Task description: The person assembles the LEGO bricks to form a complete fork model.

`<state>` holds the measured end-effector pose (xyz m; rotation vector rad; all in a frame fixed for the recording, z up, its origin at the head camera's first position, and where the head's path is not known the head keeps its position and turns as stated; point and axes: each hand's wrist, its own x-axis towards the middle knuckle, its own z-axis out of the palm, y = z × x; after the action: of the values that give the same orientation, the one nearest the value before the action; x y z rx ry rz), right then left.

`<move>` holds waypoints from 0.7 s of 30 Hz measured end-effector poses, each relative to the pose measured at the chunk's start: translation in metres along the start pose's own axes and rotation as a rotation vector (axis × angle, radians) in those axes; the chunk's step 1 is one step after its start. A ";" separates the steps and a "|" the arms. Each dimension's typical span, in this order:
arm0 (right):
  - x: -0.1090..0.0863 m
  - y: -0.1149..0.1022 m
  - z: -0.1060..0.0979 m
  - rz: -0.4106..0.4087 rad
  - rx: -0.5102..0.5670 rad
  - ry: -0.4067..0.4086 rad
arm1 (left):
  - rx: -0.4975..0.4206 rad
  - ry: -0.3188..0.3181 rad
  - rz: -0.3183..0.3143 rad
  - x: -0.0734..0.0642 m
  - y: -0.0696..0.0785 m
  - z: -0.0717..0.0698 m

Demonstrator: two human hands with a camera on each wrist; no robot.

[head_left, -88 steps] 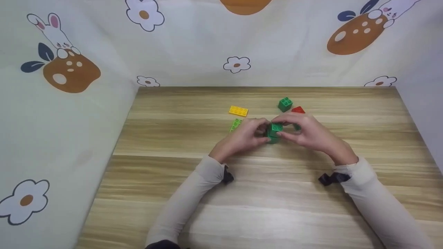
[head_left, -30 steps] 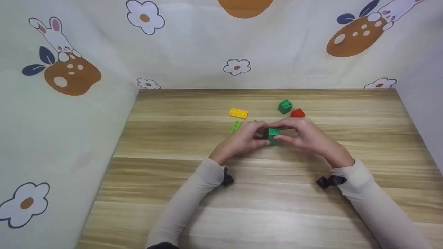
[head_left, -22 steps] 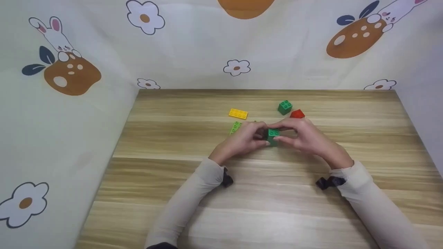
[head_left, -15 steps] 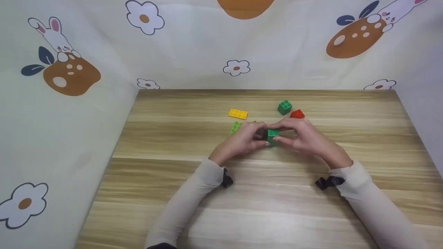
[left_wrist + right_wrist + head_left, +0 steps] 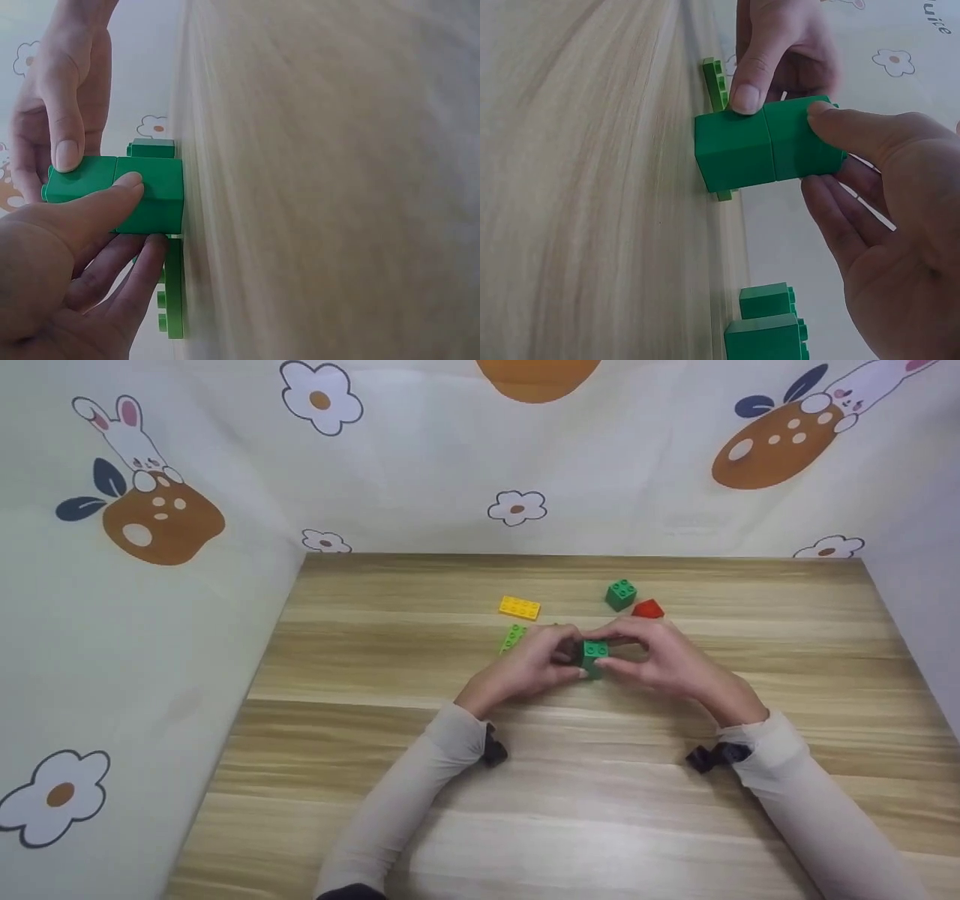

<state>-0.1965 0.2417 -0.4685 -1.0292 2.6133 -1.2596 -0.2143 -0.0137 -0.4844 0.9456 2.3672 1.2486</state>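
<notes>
Brick stack (image 5: pixel 593 654) before other bricks (image 5: pixel 621 595)

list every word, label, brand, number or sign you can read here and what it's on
"uice", perhaps "Juice" (start unclear): printed on the patterned backdrop, top right of the right wrist view.
No lettering can be made out on the held green bricks or elsewhere.

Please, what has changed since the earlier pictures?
The upper block has moved down and slightly left, now in line on the lower block. Nothing was let go: the left hand still holds the lower, the right hand the upper. The yellow plate and red block stayed.
</notes>
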 end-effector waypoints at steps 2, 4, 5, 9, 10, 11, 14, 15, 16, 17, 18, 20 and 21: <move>0.000 0.000 0.000 -0.006 -0.004 -0.002 | 0.006 0.001 0.005 0.000 0.000 0.000; 0.000 0.000 0.000 -0.009 -0.011 -0.004 | 0.015 0.002 0.012 0.000 -0.001 0.000; 0.000 0.000 0.001 -0.010 -0.014 -0.005 | 0.019 0.003 0.015 0.000 -0.001 0.000; 0.000 0.000 0.003 -0.020 -0.003 -0.001 | 0.032 0.003 0.022 0.000 -0.002 0.000; 0.000 0.000 0.003 -0.019 0.005 0.001 | 0.033 0.004 0.023 0.000 -0.002 0.000; 0.000 0.000 0.003 -0.020 0.011 0.002 | 0.033 0.003 0.024 0.000 -0.001 0.000; 0.000 0.000 0.003 -0.014 0.020 0.008 | 0.028 0.002 0.023 0.000 -0.001 0.000; 0.000 0.000 0.003 -0.010 0.023 0.010 | 0.027 0.002 0.022 0.000 -0.001 0.000; 0.000 0.000 0.003 -0.006 0.023 0.012 | 0.023 0.003 0.020 0.000 -0.001 -0.001; 0.000 -0.001 0.003 -0.001 0.023 0.015 | 0.017 0.003 0.017 0.000 -0.001 -0.001; 0.000 -0.001 0.003 0.003 0.023 0.018 | 0.011 0.003 0.014 0.000 -0.001 -0.001; -0.001 -0.001 0.002 0.012 0.023 0.027 | -0.002 0.005 0.012 0.000 0.000 -0.002; -0.001 -0.002 0.002 0.015 0.024 0.032 | -0.008 0.006 0.013 0.000 0.000 -0.003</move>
<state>-0.1943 0.2402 -0.4689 -0.9917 2.6178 -1.3109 -0.2158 -0.0151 -0.4827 0.9575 2.3627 1.2670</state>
